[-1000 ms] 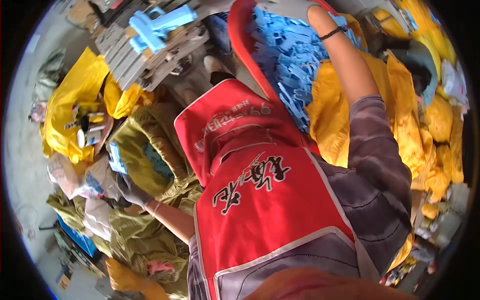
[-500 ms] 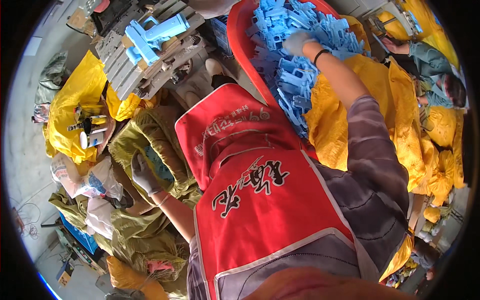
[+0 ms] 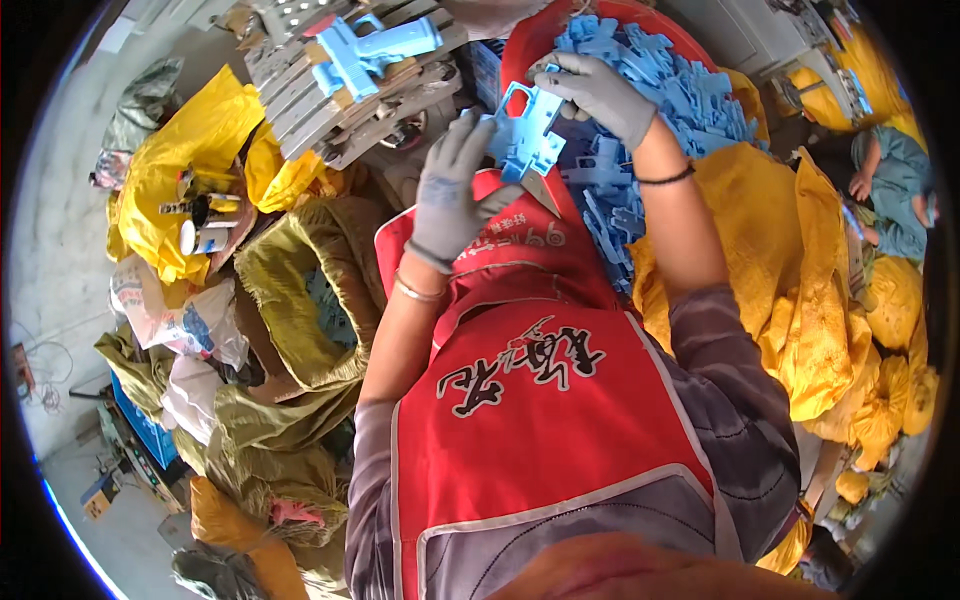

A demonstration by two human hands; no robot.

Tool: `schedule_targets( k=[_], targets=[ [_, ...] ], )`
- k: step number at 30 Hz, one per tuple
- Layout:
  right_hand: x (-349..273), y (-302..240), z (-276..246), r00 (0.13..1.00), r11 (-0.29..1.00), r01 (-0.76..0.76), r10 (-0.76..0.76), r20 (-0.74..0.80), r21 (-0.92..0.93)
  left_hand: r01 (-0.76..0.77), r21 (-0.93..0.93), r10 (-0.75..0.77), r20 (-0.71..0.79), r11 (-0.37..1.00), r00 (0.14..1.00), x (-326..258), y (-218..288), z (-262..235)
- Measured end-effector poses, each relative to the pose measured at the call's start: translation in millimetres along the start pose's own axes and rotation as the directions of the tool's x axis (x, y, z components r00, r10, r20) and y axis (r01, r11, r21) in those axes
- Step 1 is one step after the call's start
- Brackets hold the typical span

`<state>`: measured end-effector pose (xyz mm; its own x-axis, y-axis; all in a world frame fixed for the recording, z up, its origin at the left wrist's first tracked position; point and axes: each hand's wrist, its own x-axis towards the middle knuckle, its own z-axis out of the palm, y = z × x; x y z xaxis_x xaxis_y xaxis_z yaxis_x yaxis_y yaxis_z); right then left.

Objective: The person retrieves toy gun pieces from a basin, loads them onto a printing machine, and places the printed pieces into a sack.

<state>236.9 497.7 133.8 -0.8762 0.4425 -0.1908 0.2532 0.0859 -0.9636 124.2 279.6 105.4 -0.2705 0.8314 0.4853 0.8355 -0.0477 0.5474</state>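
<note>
My right hand [image 3: 604, 98], in a grey glove, pinches a light blue plastic toy gun half [image 3: 530, 138] by its upper edge. Close to the piece's left side is my left hand [image 3: 450, 200], also gloved; its fingers are stretched out and the thumb stands apart. Whether those fingertips touch the piece, I cannot tell. Behind and below my right hand, many similar blue pieces [image 3: 690, 100] fill a red tub [image 3: 655, 15]. On a grey slatted stand at the far left lies a blue toy pistol [image 3: 370, 50] with another blue piece crossing it.
An olive woven sack [image 3: 262, 285] gapes at the left, with blue pieces inside. Yellow sacks [image 3: 740, 220] lie against the tub's right side. The slatted stand [image 3: 300, 110] rises beyond my left hand. Another person [image 3: 895, 190] sits at the far right.
My right hand has come out of the pile with a blue toy gun half. My left hand has moved from the olive sack up beside that piece.
</note>
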Motion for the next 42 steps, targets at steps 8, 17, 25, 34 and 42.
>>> schedule_targets(
  k=[8,17,25,34,42],
  targets=[
    [-13,36,41,0.831,0.873,0.472,-0.488,-0.269,-0.123,0.212,-0.366,-0.212,0.040,0.906,0.976,12,6,9],
    [-47,-20,36,0.687,0.544,0.718,-0.655,0.315,-0.435,0.134,-0.980,-0.357,0.074,0.146,0.931,13,2,13],
    [-51,-22,61,0.748,0.729,0.581,-0.654,-0.115,-0.364,0.123,-0.595,-0.311,-0.224,0.794,0.924,31,9,-41],
    [-7,-31,21,0.708,0.694,0.578,-0.688,-0.158,-0.430,0.117,0.221,-0.065,-0.231,0.968,0.971,66,-87,-127],
    [67,-71,40,0.664,0.564,0.703,-0.739,0.115,-0.433,0.298,-0.161,-0.337,-0.523,0.941,0.783,31,-79,-147]
  ],
)
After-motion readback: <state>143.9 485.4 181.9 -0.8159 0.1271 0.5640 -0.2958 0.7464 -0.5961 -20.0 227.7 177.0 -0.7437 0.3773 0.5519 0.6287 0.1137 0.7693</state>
